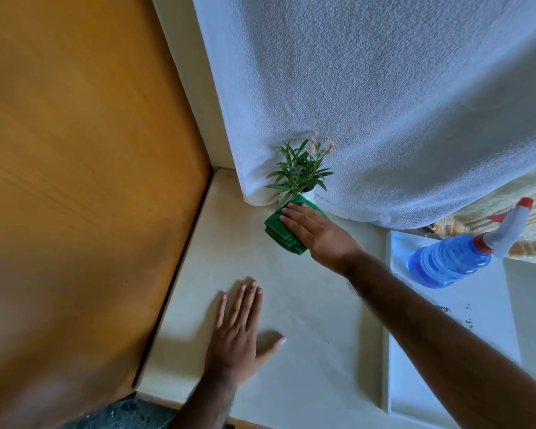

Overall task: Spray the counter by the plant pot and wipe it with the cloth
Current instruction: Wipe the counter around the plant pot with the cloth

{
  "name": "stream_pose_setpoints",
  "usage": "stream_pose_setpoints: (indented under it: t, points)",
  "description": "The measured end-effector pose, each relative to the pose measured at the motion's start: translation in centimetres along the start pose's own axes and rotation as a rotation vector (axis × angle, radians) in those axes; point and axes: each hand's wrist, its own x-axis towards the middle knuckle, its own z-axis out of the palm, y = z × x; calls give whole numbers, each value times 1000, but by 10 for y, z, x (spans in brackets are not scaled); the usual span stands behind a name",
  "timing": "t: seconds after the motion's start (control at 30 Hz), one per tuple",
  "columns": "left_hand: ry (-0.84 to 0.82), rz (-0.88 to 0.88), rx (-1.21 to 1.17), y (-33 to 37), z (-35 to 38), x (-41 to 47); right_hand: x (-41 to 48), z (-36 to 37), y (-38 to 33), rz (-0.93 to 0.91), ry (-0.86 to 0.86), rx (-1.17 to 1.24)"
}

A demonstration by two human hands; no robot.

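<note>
While the right hand [317,232] presses the cloth [280,232] flat-fingered by the plant pot [308,196] — the left hand [237,332] rests open.

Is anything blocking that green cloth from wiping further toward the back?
Yes. The small white plant pot sits right at the far edge of the folded green cloth under the right hand, with the white curtain behind.

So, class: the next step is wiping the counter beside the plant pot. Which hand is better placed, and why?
The right hand. It lies flat on the folded green cloth, right beside the plant pot. The left hand rests bare on the counter, nearer the person and apart from the cloth.
</note>
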Motion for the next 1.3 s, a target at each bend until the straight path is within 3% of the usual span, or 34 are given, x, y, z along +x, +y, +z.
stream_pose_setpoints:
  t: [0.23, 0.5, 0.6, 1.17, 1.3]
  points:
    - [-6, -4, 13, -1, 1, 1, -10, 4, 6, 102, -33, 73]
    - [-23, -12, 26, 1, 0, 1, 4, -5, 3, -39, -73, 28]
    - [-25, -13, 28, 1, -1, 1, 9, -6, 6, -1, -96, 47]
    - [-53, -23, 18, 0, 0, 1, -5, -3, -1, 203, -4, 212]
    - [-52, -23, 17, 0, 1, 1, -5, -4, -2, 167, 3, 182]
